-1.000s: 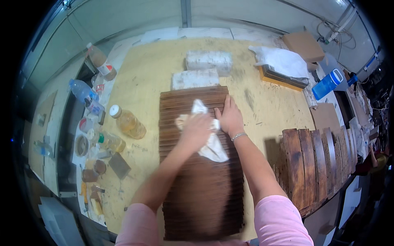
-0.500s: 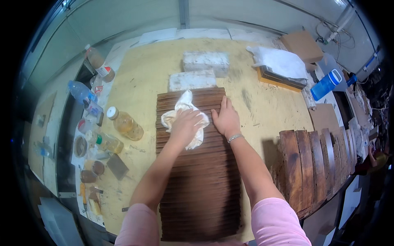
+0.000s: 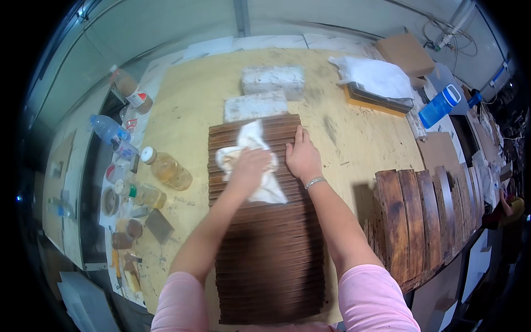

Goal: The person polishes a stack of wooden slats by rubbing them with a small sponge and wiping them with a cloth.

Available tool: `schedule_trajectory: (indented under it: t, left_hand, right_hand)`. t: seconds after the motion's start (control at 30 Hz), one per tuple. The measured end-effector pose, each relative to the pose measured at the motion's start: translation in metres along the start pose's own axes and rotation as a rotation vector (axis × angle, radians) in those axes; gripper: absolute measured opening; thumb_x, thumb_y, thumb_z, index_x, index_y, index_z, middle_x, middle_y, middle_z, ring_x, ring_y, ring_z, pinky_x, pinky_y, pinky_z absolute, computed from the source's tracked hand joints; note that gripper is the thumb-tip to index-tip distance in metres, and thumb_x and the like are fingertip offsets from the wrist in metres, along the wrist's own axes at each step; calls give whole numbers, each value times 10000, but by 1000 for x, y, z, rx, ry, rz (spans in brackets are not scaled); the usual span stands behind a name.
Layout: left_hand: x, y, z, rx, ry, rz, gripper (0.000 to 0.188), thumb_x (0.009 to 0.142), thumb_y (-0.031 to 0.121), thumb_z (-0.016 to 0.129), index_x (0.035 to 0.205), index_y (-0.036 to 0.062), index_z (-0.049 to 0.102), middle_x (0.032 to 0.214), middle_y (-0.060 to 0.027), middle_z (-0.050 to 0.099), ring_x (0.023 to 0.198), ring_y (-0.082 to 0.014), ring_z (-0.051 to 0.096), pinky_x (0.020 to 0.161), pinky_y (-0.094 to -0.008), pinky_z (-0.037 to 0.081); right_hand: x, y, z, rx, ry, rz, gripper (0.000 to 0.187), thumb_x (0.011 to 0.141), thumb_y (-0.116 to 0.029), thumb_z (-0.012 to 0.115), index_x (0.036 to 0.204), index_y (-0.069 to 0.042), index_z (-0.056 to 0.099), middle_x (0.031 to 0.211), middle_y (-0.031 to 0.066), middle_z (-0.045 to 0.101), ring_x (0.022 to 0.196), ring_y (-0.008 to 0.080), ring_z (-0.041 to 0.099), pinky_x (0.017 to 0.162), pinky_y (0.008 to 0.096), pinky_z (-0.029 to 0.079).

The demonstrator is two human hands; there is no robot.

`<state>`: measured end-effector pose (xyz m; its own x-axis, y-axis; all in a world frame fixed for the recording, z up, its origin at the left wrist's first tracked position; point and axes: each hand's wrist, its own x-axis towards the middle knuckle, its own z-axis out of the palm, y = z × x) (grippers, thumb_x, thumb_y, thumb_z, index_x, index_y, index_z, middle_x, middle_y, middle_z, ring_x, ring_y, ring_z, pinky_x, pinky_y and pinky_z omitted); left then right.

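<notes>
A crumpled white cloth (image 3: 264, 189) with yellowish stains lies on a row of narrow dark brown wooden strips (image 3: 265, 243), set side by side across the table. My left hand (image 3: 252, 166) bears down on this cloth from above, its fingers bunched on the fabric and somewhat blurred. Along the right edge of the strips, near their far end, my right hand (image 3: 303, 157) rests flat with fingers stretched out, holding nothing. Glossy patches show on the strips nearer to me.
Two whitish blocks (image 3: 273, 81) stand beyond the strips. At left are a capped bottle of yellowish liquid (image 3: 170, 170), more bottles and jars. To the right stand larger curved brown wooden pieces (image 3: 406, 218), a blue bottle (image 3: 440, 107) and a white-covered box (image 3: 376, 83).
The cloth's near end has spread toward me and to the right under my left hand, which has shifted slightly. My right hand keeps its place on the strips.
</notes>
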<state>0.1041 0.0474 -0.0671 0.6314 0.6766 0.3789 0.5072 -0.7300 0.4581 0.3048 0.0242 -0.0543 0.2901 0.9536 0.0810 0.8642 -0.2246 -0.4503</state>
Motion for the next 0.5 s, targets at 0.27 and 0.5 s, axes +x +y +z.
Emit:
schedule_trajectory:
  t: [0.27, 0.5]
  left_hand:
    - [-77, -42, -96, 43, 92, -366, 295, 866, 42, 641, 1137, 19, 752, 1207, -160, 732, 1183, -343, 650, 1102, -458, 446]
    - [-43, 62, -33, 266, -50, 91, 432, 853, 173, 708, 1285, 171, 704, 1364, -89, 656, 1298, -345, 546, 1141, -514, 361]
  right_hand:
    - [-3, -12, -8, 47, -77, 51, 673, 1011, -298, 505, 1554, 29, 280, 1543, 226, 401, 1188, 401, 612, 969, 495, 528]
    - [-3, 27, -2, 452, 71, 18, 698, 1017, -292, 531, 1567, 41, 260, 1581, 253, 365, 1384, 426, 450, 1139, 457, 403]
